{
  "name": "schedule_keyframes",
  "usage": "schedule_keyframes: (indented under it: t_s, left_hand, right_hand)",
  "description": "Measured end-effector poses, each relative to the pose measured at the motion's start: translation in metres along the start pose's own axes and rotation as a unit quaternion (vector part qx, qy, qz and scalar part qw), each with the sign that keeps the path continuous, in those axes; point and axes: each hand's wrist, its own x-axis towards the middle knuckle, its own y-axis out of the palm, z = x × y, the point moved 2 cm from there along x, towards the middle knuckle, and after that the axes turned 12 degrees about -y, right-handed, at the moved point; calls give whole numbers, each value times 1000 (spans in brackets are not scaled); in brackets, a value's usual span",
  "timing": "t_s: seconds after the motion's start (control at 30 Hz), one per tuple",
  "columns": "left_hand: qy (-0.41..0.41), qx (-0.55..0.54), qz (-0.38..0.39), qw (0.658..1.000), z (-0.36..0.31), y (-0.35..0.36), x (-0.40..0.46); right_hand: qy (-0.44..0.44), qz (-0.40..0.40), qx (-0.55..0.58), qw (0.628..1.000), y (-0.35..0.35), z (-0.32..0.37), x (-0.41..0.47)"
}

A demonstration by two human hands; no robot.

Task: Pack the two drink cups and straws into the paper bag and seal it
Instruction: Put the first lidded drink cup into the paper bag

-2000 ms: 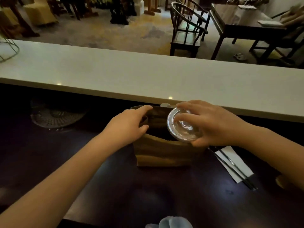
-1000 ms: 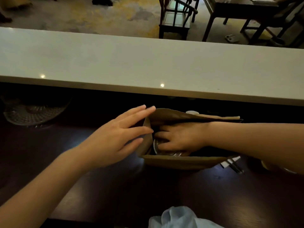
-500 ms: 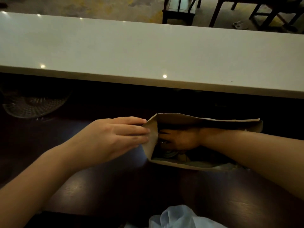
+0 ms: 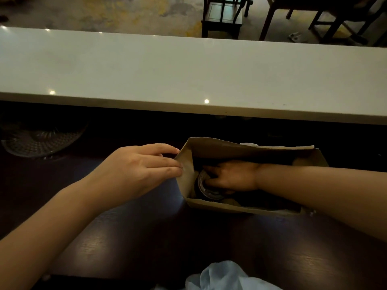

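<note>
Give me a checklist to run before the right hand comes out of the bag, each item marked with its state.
1. Bag mouth held open: ok. The left hand presses the left edge of the paper bag, and the mouth gapes wide.
2. Cup seated low in the bag: ok. The right hand rests on the lidded cup well below the rim.
3. Cup upright: ok, its round lid faces up.
4. Second cup inside: cannot tell. The arm and shadow hide the right half of the bag.
5. Straws packed: cannot tell, none in view.
6. Bag sealed: not ok, the top is unfolded.
</note>
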Motion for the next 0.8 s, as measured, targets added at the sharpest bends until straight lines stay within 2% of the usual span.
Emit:
schedule_keyframes:
  t_s: [0.33, 0.5, 0.63, 0.8]
  left_hand:
    - [3, 11, -5, 1000, -1, 1, -5]
    - [11, 16, -5, 1000, 0, 1, -4]
    - [16, 24, -7, 1000, 0, -1, -1]
    - [9, 39, 42, 998, -5, -10, 10]
  right_hand:
    - [-27, -5, -2, 1000, -3, 10, 8]
    - [8, -11, 9, 1000, 7, 8, 13]
    - [25, 15, 58, 998, 2, 11, 4]
    - [90, -19, 97, 991, -39, 31, -29]
